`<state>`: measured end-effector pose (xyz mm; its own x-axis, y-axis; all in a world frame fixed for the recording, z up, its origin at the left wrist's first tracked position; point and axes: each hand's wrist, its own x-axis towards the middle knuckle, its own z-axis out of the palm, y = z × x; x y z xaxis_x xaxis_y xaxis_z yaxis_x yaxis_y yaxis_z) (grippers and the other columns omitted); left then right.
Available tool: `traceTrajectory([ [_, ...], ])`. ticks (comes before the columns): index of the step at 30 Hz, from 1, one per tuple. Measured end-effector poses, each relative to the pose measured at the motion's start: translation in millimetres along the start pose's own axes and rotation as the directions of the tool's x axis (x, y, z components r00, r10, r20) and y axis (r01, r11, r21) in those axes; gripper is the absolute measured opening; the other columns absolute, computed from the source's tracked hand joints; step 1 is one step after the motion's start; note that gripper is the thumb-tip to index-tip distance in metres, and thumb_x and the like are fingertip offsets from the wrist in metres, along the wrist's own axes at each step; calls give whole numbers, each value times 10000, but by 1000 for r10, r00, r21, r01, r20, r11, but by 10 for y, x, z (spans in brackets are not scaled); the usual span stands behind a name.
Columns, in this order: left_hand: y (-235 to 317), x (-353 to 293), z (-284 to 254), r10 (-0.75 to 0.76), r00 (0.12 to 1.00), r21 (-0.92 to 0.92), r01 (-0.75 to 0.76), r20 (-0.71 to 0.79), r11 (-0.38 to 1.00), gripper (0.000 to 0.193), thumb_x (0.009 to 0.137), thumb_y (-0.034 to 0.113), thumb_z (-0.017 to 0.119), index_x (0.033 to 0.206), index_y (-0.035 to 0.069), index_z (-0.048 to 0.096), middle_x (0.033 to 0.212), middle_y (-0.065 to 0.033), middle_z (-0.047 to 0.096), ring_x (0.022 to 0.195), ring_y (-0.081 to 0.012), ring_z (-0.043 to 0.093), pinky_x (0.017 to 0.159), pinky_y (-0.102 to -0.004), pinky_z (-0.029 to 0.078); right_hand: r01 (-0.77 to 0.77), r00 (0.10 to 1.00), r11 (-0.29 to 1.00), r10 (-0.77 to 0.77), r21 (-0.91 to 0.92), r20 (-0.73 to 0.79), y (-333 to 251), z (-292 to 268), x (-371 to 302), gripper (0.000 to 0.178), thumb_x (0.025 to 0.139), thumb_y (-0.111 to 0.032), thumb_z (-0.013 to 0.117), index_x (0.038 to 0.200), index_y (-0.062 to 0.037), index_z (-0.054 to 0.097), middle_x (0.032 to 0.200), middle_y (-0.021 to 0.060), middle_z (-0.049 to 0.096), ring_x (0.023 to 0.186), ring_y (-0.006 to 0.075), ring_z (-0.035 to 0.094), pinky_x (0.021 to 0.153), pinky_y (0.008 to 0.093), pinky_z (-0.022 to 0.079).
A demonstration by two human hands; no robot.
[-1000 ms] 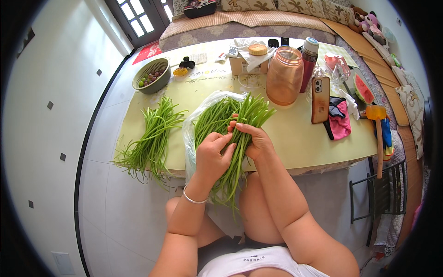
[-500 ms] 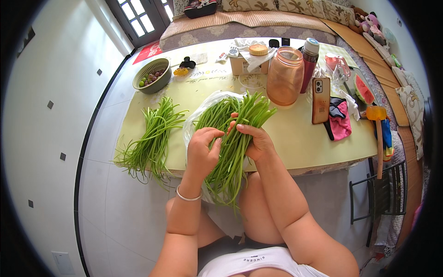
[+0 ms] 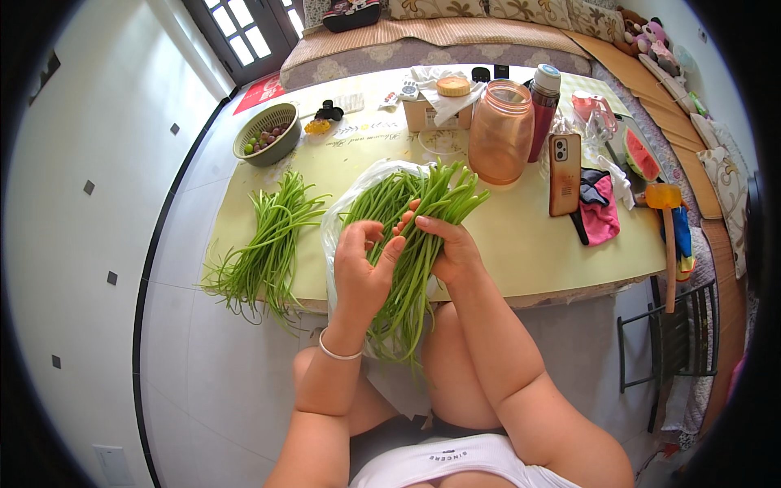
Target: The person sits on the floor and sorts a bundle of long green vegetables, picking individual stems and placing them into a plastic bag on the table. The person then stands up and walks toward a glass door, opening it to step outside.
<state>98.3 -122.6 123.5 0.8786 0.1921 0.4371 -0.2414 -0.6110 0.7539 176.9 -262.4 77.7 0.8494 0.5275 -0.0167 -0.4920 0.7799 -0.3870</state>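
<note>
My right hand (image 3: pixel 452 250) is wrapped round a thick bunch of long, thin green vegetable stems (image 3: pixel 419 252), thumb on top, fingertips showing at its left side. The stems fan out up to the right and trail down past the table's front edge. My left hand (image 3: pixel 363 264), a light bangle on its wrist, is just left of the bunch. Its fingers are bent, its thumb apart from them, and nothing shows in its grasp. Behind both hands a white plastic bag (image 3: pixel 335 224) lies with more of the stems. A second pile of stems (image 3: pixel 272 240) rests on the table at the left.
The yellow-covered table (image 3: pixel 521 260) bears a basket (image 3: pixel 285 150) of grapes, a large orange jar (image 3: pixel 498 138), a flask (image 3: pixel 543 110), an upright phone (image 3: pixel 565 175), pink cloth (image 3: pixel 599 213) and cut watermelon (image 3: pixel 641 154). An orange-headed mallet (image 3: pixel 667 236) overhangs the right edge by a folding chair (image 3: pixel 671 342).
My left hand has drawn slightly away from the bunch, and its fingers and thumb have spread. My right hand keeps its hold, almost unmoved.
</note>
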Motion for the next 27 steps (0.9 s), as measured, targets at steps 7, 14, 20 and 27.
traceTrajectory([
  [7, -80, -43, 105, 82, 951, -124, -47, 297, 991, 1232, 627, 325, 883, 1451, -129, 88, 1346, -226, 472, 1212, -330, 517, 1034, -386, 400, 81, 997, 992, -80, -95, 10, 53, 232, -129, 336, 791, -19, 696, 1100, -2, 565, 945, 125, 675, 880, 222, 663, 800, 355, 549],
  [14, -12, 14, 98, -44, 933, -161, 107, 357, 981, 953, 655, 136, 797, 1389, -95, 235, 1157, -197, 598, 1043, -292, 612, 917, -346, 478, 157, 986, 959, -140, -238, 86, 65, 206, -120, 336, 806, -30, 704, 1118, 12, 586, 1019, 118, 680, 972, 210, 640, 889, 357, 514],
  [20, -49, -58, 198, -95, 942, -234, 176, 323, 956, 458, 700, 13, 728, 1120, -15, 545, 925, -62, 637, 833, -162, 614, 761, -297, 498, 177, 983, 896, -140, -407, 121, 48, 255, -128, 354, 857, -99, 685, 1175, 17, 582, 1151, 118, 649, 1050, 178, 597, 913, 328, 473],
  [27, -64, -74, 206, -116, 945, -421, 244, 305, 874, 319, 784, -41, 664, 1081, -6, 556, 864, -19, 618, 743, -114, 580, 666, -259, 480, 135, 991, 815, -97, -564, 97, 57, 202, -118, 396, 902, -227, 655, 1215, 0, 567, 1218, 115, 616, 1101, 171, 569, 954, 336, 446],
])
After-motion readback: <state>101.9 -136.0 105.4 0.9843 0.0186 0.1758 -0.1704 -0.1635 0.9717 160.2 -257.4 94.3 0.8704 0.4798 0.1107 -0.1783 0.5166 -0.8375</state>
